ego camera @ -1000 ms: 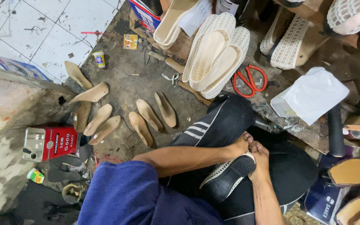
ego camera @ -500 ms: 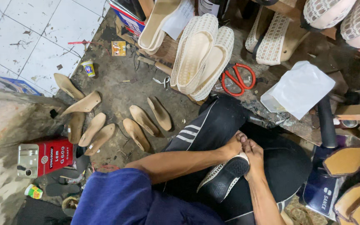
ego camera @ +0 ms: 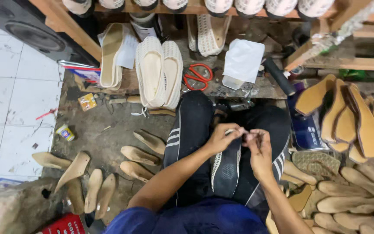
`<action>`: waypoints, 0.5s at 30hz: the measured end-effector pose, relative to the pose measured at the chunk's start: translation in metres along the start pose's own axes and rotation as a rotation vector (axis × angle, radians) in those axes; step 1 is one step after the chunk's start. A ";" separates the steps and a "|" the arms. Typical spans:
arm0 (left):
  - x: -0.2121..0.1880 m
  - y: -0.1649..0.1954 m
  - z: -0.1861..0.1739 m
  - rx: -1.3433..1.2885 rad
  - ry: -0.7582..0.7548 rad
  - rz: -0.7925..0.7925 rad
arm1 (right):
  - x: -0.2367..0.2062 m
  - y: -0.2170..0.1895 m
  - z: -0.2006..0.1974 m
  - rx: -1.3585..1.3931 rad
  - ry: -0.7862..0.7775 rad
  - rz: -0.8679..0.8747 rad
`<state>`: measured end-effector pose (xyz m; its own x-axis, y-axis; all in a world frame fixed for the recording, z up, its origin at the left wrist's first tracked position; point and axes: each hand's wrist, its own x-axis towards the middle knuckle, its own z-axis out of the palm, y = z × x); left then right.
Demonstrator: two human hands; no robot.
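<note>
Both hands, left hand (ego camera: 222, 138) and right hand (ego camera: 258, 146), pinch one black shoe (ego camera: 226, 167) at its toe. One red scissors (ego camera: 197, 76) lies at twelve o'clock; two white shoes (ego camera: 160, 71) at eleven.

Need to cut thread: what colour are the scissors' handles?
Red, on the scissors, in the head view.

Blue shirt, white-striped black trousers (ego camera: 191, 130)

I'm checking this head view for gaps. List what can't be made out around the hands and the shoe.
- Shoe toe end: hidden by the left hand and right hand.
- Whatever the fingertips pinch: too small to tell.
- Scissors tips: too small to tell.
- Top shelf shoes: cut off by the top edge.
</note>
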<state>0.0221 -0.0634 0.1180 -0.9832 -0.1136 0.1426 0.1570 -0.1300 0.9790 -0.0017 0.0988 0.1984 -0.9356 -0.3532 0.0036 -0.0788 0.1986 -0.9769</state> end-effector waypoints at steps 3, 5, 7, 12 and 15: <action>0.014 -0.013 -0.006 -0.143 0.119 -0.072 | -0.060 -0.049 -0.022 -0.355 -0.099 0.292; 0.027 -0.023 -0.010 -0.194 0.295 -0.224 | -0.092 -0.073 -0.029 -0.658 -0.205 0.511; 0.032 -0.023 -0.008 -0.403 0.283 -0.499 | -0.111 -0.083 -0.019 0.121 -0.207 0.898; -0.001 0.049 0.009 -0.453 0.242 -0.504 | -0.150 -0.098 -0.023 0.552 -0.413 0.835; -0.050 0.124 -0.001 -0.739 0.170 -0.344 | -0.174 -0.126 -0.063 0.228 -0.514 0.520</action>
<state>0.0910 -0.0753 0.2325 -0.9695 -0.0887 -0.2286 -0.0709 -0.7911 0.6076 0.1496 0.1926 0.3348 -0.5505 -0.6578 -0.5140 0.4528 0.2820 -0.8458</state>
